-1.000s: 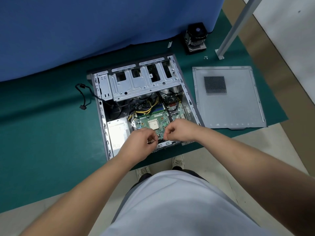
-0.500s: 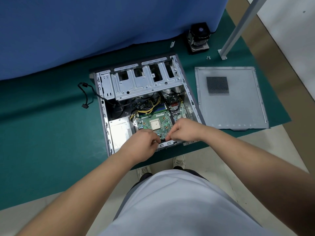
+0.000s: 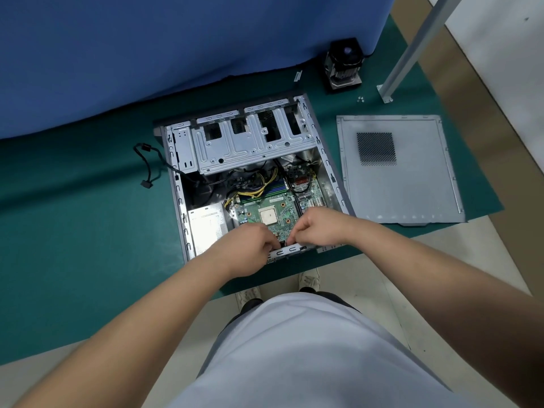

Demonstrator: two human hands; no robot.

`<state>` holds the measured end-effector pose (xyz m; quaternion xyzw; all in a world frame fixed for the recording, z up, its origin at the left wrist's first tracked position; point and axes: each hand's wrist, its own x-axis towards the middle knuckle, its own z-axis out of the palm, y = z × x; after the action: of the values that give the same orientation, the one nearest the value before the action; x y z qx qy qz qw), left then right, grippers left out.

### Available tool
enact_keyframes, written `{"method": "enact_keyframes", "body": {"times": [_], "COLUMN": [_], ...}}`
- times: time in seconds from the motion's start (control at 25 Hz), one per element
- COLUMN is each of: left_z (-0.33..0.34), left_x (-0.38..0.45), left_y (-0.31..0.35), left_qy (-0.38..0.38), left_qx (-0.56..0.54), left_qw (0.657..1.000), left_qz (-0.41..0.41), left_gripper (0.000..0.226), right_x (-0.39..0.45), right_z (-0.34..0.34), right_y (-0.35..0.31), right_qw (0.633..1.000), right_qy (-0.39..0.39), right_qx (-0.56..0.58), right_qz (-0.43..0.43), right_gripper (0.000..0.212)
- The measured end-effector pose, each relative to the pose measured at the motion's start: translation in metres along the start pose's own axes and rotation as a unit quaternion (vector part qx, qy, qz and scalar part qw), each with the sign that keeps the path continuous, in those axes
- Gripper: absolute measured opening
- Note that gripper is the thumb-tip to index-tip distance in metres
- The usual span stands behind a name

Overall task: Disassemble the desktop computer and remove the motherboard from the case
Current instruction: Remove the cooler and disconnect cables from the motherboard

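Left hand [image 3: 250,249]: fingers were curled, pinching a small black part at the motherboard's [image 3: 266,212] near edge.
Right hand [image 3: 316,226]: curled likewise, pinching the same part.

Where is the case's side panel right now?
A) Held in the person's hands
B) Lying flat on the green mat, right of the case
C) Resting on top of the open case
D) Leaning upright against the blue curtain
B: the side panel lies flat on the green mat, right of the open case.
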<state>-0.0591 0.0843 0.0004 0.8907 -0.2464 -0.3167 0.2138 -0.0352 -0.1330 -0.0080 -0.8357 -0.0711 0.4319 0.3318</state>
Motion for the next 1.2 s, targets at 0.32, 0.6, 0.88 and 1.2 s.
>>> {"method": "enact_keyframes", "body": {"times": [0.32, 0.6, 0.88, 1.2], "left_z": [0.017, 0.019, 0.018, 0.010], "left_x": [-0.013, -0.004, -0.006, 0.047], "left_y": [-0.009, -0.010, -0.017, -0.002], "left_qy": [0.103, 0.125, 0.095, 0.032], "left_qx": [-0.105, -0.153, -0.203, -0.223], "left_qw": [0.988, 0.979, 0.970, 0.966], "left_qz": [-0.045, -0.056, -0.096, -0.130], "left_gripper": [0.008, 0.011, 0.018, 0.029], "right_x": [0.007, 0.062, 0.102, 0.119], "right_z": [-0.054, -0.110, -0.121, -0.116], "right_y": [0.015, 0.014, 0.014, 0.018], "right_qw": [0.945, 0.881, 0.844, 0.832], "right_qy": [0.235, 0.239, 0.197, 0.227], "right_qx": [-0.207, -0.389, -0.479, -0.480], "right_qz": [-0.097, -0.120, -0.141, -0.163], "right_gripper": [0.027, 0.066, 0.075, 0.070]}}
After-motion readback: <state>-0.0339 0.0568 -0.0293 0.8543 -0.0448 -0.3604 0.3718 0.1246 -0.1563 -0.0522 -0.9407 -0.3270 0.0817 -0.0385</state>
